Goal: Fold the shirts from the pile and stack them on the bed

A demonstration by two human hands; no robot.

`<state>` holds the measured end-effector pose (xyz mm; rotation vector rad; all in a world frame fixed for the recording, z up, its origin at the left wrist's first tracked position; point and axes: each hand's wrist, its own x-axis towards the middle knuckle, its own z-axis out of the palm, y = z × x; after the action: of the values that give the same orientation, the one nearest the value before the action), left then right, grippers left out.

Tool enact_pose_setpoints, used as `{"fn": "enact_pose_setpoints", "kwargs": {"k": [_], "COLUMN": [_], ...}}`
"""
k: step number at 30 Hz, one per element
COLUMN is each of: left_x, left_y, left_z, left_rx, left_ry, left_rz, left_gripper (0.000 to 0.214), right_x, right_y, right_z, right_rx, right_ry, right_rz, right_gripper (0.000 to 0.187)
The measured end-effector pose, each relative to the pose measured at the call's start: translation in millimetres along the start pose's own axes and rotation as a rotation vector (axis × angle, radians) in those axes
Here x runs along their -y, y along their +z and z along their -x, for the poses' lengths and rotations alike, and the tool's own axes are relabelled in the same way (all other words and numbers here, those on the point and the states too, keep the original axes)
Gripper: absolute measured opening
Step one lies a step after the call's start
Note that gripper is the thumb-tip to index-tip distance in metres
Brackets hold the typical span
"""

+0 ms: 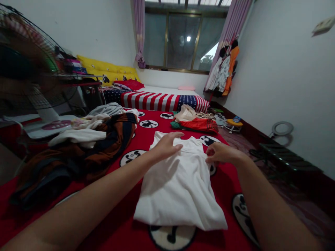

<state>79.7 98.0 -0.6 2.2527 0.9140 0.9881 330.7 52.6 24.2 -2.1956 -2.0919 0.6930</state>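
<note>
A white garment (180, 188) lies spread on the red blanket (123, 216), its narrower end away from me and its wide edge near me. Over its upper left part is my left hand (169, 144), thumb and fingers apart, with nothing held; whether it touches the cloth I cannot tell. By the garment's upper right edge, my right hand (218, 152) has its fingers curled together. The fingertips are at the cloth's border, and what they hold, if anything, is hidden.
A heap of clothes (110, 139) lies left, beside a fan (44, 115). Farther back sits a pile of garments (196, 120) with red and beige pieces. Beyond stands a bed with a striped cover (151, 100). Along the right wall are a dark bench (290, 157) and a yellow stool (233, 122).
</note>
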Motion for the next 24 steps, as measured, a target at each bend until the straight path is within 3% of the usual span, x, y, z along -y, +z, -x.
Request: {"fn": "enact_pose_setpoints", "kwargs": {"k": [4,8,10,13,15,18,20,24], "left_x": [-9.3,-5.3,-4.4,-5.7,-6.7,-7.2,-8.3,-12.9], "left_y": [30.4,40.8,37.6,25.7,15.1,-1.7,-12.2,-27.2], "left_z": [-5.9,-4.6,-3.9,-4.7,-6.0,-7.5,-7.5,-6.3], "left_rx": [0.168,0.208,0.225,0.323,0.335,0.228,0.145,0.055], "left_ry": [0.07,0.045,0.024,0.01,-0.024,-0.098,-0.123,-0.115], "left_rz": [0.038,0.131,0.271,0.538,0.66,0.743,0.759,0.764], "left_gripper": [0.065,0.091,0.095,0.08,0.072,0.081,0.086,0.094], "right_x": [2.3,19.4,31.5,46.5,50.9,49.1,45.5,43.1], "right_y": [-4.2,-12.6,-15.1,-14.7,-11.8,-6.4,-3.8,0.0], "right_z": [3.5,17.3,24.5,29.1,26.2,17.0,12.3,12.2], "right_rx": [-0.095,-0.223,-0.304,-0.414,-0.491,-0.574,-0.518,-0.168], "right_ry": [-0.082,-0.302,-0.44,-0.559,-0.564,-0.47,-0.366,-0.31], "right_rz": [0.029,-0.245,-0.394,-0.602,-0.703,-0.796,-0.787,-0.686], "right_gripper": [0.002,0.008,0.014,0.021,0.025,0.032,0.038,0.045]}}
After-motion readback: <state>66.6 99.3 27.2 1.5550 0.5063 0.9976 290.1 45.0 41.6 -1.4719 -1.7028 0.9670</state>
